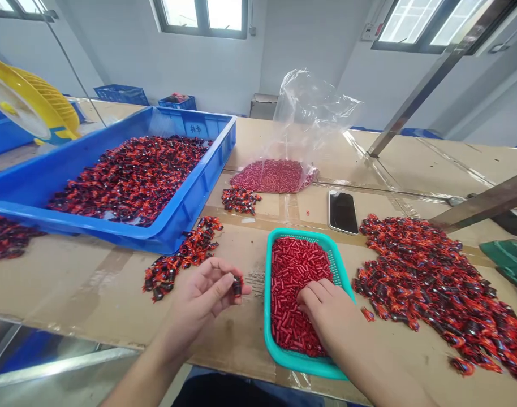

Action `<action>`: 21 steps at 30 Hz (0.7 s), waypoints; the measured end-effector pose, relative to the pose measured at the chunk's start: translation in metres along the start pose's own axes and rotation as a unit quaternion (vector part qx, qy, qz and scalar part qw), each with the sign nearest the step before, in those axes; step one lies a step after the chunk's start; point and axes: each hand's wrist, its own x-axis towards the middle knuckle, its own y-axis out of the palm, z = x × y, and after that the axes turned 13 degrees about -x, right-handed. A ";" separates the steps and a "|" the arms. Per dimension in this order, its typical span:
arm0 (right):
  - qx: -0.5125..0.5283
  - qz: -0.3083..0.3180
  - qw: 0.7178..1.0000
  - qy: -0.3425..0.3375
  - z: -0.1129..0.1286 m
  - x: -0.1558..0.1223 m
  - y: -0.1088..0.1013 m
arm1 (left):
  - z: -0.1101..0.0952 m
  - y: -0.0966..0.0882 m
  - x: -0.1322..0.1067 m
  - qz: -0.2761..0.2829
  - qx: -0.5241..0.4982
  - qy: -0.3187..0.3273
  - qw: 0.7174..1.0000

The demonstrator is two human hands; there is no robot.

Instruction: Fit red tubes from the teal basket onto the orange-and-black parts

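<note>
My left hand (pixel 211 291) pinches a small black-and-red cylindrical part (pixel 237 286) between thumb and fingers, just left of the turquoise basket. Small red tubes (pixel 294 271) fill that turquoise basket (pixel 267 305). My right hand (pixel 326 308) reaches into the basket with its fingers curled down among the tubes; the fingertips are hidden, so what they grip does not show. Close beyond my left hand lies a loose row of black-and-orange parts (pixel 182 257). A large heap of similar parts (pixel 428 277) spreads to the right of my right hand.
A big blue tray (pixel 186 226) holding many such parts stands at the left. Behind the basket are a clear plastic bag (pixel 279 175) of red tubes, a small pile (pixel 240 200) and a phone (pixel 342 212). Metal posts (pixel 423 90) rise at the right; a yellow fan (pixel 42 96) stands far left.
</note>
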 end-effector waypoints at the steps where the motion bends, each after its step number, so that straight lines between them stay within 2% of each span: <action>1: 0.000 0.002 1.000 -0.005 -0.001 -0.001 -0.001 | 0.002 0.002 -0.004 -0.011 -0.038 -0.027 0.999; 4: 0.000 0.007 1.000 -0.014 -0.002 -0.002 -0.004 | 0.008 0.007 -0.013 -0.007 -0.074 -0.065 0.995; 6: -0.003 0.008 1.000 -0.014 -0.002 -0.002 -0.004 | 0.012 0.010 -0.018 0.006 -0.076 -0.055 0.996; 9: 0.000 0.004 1.000 -0.009 -0.002 -0.003 0.001 | 0.016 0.013 -0.026 0.025 -0.047 0.022 0.998; 13: 0.036 -0.015 0.999 0.009 -0.003 -0.003 0.001 | 0.020 0.016 -0.042 0.034 0.077 0.173 0.981; 15: 0.070 -0.021 0.997 0.010 -0.002 -0.001 -0.013 | 0.021 0.016 -0.049 0.049 0.125 0.230 0.964; 17: 0.140 -0.008 0.990 0.011 0.002 0.004 -0.037 | 0.022 0.018 -0.054 0.073 0.153 0.268 0.948; 21: 0.362 0.007 0.931 0.042 0.017 0.013 -0.087 | 0.024 0.021 -0.055 0.108 0.200 0.323 0.919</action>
